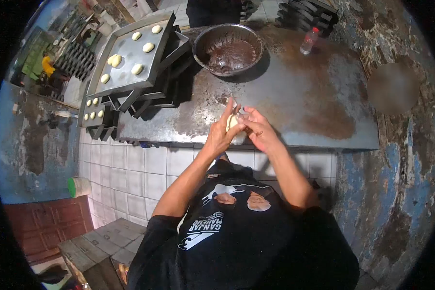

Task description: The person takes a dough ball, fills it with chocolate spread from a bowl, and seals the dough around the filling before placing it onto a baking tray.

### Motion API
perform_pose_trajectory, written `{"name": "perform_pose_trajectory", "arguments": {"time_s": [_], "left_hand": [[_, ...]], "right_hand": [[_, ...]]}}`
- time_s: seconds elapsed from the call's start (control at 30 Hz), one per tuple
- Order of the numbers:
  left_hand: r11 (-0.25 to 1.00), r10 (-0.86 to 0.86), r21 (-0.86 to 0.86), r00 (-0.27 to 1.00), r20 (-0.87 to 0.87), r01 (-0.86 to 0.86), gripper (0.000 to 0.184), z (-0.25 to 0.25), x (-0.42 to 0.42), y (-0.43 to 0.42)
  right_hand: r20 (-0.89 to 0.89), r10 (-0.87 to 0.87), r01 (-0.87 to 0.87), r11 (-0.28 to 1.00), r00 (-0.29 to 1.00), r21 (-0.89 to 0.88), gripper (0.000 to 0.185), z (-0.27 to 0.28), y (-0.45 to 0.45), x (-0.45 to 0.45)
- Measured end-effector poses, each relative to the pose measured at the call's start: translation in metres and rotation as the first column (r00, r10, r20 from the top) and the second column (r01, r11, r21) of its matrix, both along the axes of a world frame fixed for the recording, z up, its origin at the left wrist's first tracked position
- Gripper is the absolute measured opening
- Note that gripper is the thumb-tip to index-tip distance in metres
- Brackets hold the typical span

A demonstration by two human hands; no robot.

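Note:
A pale piece of dough is held between my two hands over the front edge of the worktable. My left hand cups it from the left, with the thumb across it. From the other side my right hand pinches its edge with thumb and fingers. A small shiny thing shows just beyond my left fingertips; its kind is unclear. Farther back stands a large metal bowl with dark brown filling in it.
On the left, a metal tray with several dough balls tops a stack of trays, above a lower tray with more balls. A red-capped bottle stands at the back right of the metal worktable. A peeling wall borders the right.

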State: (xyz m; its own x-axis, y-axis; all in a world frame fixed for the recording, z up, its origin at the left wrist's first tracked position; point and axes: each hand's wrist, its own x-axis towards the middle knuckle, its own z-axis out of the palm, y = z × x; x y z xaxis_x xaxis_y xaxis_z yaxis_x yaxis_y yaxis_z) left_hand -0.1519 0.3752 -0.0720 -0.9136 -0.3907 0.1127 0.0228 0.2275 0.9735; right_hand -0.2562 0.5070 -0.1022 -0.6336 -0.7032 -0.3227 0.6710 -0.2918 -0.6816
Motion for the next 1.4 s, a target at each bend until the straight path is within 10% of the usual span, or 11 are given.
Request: {"name": "perform_pose_trajectory", "arguments": {"time_s": [0.17,0.4,0.6,0.67,0.73,0.87,0.93,1.0,1.23,1.3,1.4], "left_hand": [[0.971,-0.123,-0.171,0.962,0.245,0.168,0.058,-0.002,0.019,-0.019],[0.993,0.116,-0.047,0.979,0.17,-0.11,0.066,0.047,0.052,-0.043],[0.99,-0.049,0.138,0.955,0.294,0.008,0.062,0.064,0.083,-0.097],[0.95,0.063,0.242,0.884,0.464,-0.195,0.047,0.054,0.087,-0.122],[0.804,0.186,0.559,0.979,0.088,-0.203,0.05,0.066,0.087,-0.137],[0.566,0.206,0.824,0.965,-0.159,0.015,0.073,0.06,0.095,-0.189],[0.95,0.234,0.266,0.941,-0.245,-0.167,0.07,0.059,0.1,-0.228],[0.881,0.317,0.413,0.936,-0.154,-0.231,0.062,0.065,0.113,-0.273],[0.791,0.567,0.397,0.802,-0.189,-0.466,0.073,0.06,0.146,-0.414],[0.8,0.566,0.367,0.8,-0.199,-0.475,0.069,0.046,0.176,-0.446],[0.727,0.652,0.345,0.755,-0.075,-0.594,0.067,0.024,0.22,-0.48]], "right_hand": [[-0.858,0.447,-0.054,0.892,0.253,0.448,0.053,0.064,0.003,0.01],[-0.618,0.243,-0.272,0.961,0.748,0.049,0.056,0.062,-0.046,-0.001],[-0.878,0.479,-0.365,0.822,0.025,0.438,0.044,0.114,-0.112,0.031],[-0.846,0.0,-0.085,0.995,0.533,-0.053,0.043,0.094,-0.144,0.046],[-0.982,-0.166,0.076,0.982,-0.094,-0.174,0.052,0.086,-0.167,0.057],[-0.996,-0.082,0.018,0.996,-0.029,-0.083,0.05,0.075,-0.236,0.099],[-0.605,0.225,-0.199,0.974,0.764,0.112,0.04,0.094,-0.28,0.118],[-0.326,0.315,-0.331,0.944,0.891,0.005,0.039,0.124,-0.322,0.129],[-0.627,0.649,-0.345,0.761,0.431,0.55,0.041,0.111,-0.55,0.057],[-0.83,0.486,0.135,0.874,-0.272,0.467,0.048,0.073,-0.597,0.037],[-0.643,0.408,0.032,0.858,-0.648,0.512,0.051,0.049,-0.628,0.028]]}}
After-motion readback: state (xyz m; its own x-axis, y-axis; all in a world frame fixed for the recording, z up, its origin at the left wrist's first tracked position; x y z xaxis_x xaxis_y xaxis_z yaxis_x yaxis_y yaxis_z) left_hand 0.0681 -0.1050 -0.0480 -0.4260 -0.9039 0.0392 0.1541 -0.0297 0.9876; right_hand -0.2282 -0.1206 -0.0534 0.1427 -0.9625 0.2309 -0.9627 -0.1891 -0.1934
